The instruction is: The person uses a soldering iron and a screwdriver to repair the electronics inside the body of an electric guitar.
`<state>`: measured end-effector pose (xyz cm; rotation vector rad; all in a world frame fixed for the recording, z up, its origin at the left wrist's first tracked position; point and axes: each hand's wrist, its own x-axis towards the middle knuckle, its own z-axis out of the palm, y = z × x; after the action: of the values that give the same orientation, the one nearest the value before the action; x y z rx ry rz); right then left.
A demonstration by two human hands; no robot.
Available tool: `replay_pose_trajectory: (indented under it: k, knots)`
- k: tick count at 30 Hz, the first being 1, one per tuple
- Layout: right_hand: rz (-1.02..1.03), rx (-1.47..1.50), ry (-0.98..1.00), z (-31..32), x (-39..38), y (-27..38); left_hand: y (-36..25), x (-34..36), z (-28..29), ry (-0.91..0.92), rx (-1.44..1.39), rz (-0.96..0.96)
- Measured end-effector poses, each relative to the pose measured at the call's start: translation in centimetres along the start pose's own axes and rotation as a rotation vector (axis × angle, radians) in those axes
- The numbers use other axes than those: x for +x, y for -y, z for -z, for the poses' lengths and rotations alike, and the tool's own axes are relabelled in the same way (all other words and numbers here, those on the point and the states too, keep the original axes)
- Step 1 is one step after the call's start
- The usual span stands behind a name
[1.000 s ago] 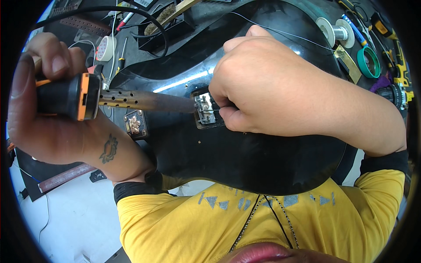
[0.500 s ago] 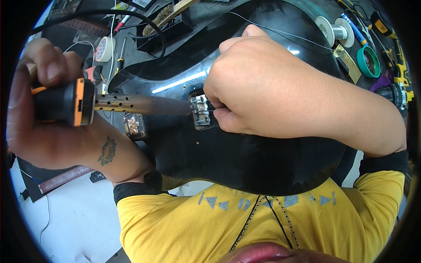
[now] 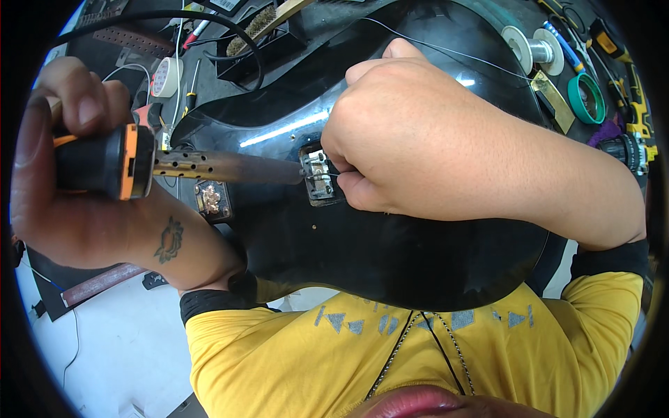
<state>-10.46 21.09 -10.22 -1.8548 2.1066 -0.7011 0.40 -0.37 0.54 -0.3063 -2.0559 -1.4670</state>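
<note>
My left hand (image 3: 73, 233) is closed round the black and orange handle of a soldering iron (image 3: 226, 167), which lies almost level. The iron's tip end reaches a metal part (image 3: 320, 182) set in a rectangular recess. That recess is in a glossy black body (image 3: 390, 261), curved like a guitar's. Over the right side of the recess, my right hand (image 3: 390, 132) pinches a thin solder wire (image 3: 446, 50), whose short end points toward the tip. Exact contact between tip, wire and metal is too small to tell. My right fingertips are partly hidden behind the hand.
A spool of solder (image 3: 540, 50) stands at the far right, near a green ring-shaped roll (image 3: 585, 99) and several tools. On the left are a roll of tape (image 3: 167, 76), a holder of copper-coloured shavings (image 3: 211, 200) and a black cable (image 3: 174, 15). A brush (image 3: 261, 31) lies behind.
The soldering iron and my left hand have shifted very slightly. My right hand has edged a little to the left, still pinching the solder wire.
</note>
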Motion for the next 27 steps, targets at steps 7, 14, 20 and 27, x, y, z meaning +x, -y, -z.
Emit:
replay_pose_trajectory:
  k: [7,14,20,27]
  knots:
    - [-0.002,-0.002,0.013,-0.1,0.2,0.1,0.2,-0.5,-0.7,-0.042,-0.018,-0.006]
    - [0.001,-0.016,0.019,0.1,0.1,0.1,0.2,-0.5,-1.5,-0.027,0.0,-0.002]
    - [-0.008,-0.02,0.045,0.1,0.1,0.1,0.2,-0.5,-1.2,-0.022,0.04,0.001]
    - [0.002,0.023,0.036,0.0,0.1,0.0,0.3,-0.6,-1.7,-0.049,0.028,-0.05]
